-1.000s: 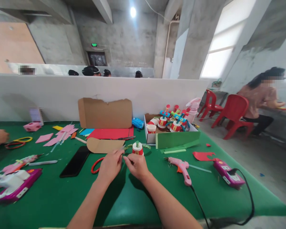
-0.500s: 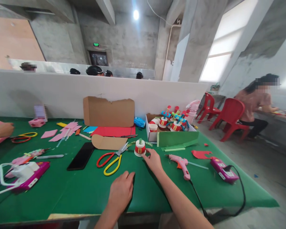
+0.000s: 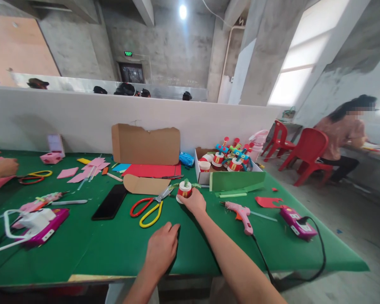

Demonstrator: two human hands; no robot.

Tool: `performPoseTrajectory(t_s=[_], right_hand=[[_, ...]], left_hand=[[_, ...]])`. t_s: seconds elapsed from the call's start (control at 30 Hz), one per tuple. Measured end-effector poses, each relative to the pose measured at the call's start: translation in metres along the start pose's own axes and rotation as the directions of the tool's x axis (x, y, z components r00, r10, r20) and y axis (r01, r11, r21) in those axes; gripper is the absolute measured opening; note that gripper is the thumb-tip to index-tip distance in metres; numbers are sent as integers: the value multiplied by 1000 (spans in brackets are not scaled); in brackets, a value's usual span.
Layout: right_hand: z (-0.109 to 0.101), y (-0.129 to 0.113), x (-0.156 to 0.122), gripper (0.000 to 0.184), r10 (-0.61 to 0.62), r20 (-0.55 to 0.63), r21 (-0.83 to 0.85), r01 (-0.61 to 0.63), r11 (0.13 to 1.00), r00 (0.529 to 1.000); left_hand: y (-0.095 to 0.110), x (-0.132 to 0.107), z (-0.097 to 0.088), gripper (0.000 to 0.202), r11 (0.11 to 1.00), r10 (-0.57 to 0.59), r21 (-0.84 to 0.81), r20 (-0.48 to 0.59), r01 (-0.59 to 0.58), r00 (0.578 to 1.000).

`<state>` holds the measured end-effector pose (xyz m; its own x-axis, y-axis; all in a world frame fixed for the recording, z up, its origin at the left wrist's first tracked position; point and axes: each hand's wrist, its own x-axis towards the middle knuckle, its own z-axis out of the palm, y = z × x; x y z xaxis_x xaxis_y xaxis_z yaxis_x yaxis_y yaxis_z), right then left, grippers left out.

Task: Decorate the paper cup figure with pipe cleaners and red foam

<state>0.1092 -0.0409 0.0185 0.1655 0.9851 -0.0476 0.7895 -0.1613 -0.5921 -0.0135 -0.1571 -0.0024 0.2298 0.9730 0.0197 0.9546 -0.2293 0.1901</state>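
1. Clasping the red-and-white cup (image 3: 185, 191) on the tabletop (image 3: 114, 251) is the right hand (image 3: 195, 202).
2. The left hand (image 3: 162, 248) is resting apart, grip unclear.
3. Seemingly light, crushable, the cup is favouring gentle holding low down.

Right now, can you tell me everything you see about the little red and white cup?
The little red and white cup looks like paper, standing upside down on the green table, its wide white rim at the bottom. The red band has yellowish marks. A green spring-shaped strip sits on top, and another sticks out each side like arms. The right hand holds it, thumb low on its front.
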Motion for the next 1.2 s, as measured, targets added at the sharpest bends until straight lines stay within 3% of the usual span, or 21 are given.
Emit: performPoseTrajectory(t_s=[0.13, 0.3, 0.47, 0.63, 0.8, 1.03, 1.2], right_hand=[[-3, -1, 9, 44, -37, -27, 75, 39, 996, 999], [-19, -12, 53, 47, -83, -151, 104, 100, 990, 985], [-14, -23, 82, 49, -35, -117, 48, 41, 998, 993], [0, -17, 82, 48, 33, -87, 10, -33, 999, 996], [-2, -12, 73, 51, 57, -52, -10, -58, 998, 997], [-1, -16, 49, 47, -55, 15, -17, 55, 998, 998], [2, -22, 52, 47, -81, -48, 51, 83, 995, 996]], left_hand=[[-1, -1, 3, 38, 1000, 4, -13, -20, -5, 1000], [-2, 0, 4, 38, 1000, 4, -22, -26, -4, 1000], [1, 0, -3, 39, 999, -28, -31, 37, 29, 999], [2, 0, -4, 39, 999, -25, -42, 42, 27, 999], [1, 0, -1, 39, 999, -14, -50, 14, 15, 1000], [0, -1, -2, 38, 998, -6, -56, 6, 6, 1000], [0, -1, -3, 38, 998, -9, -55, 5, 10, 1000]])
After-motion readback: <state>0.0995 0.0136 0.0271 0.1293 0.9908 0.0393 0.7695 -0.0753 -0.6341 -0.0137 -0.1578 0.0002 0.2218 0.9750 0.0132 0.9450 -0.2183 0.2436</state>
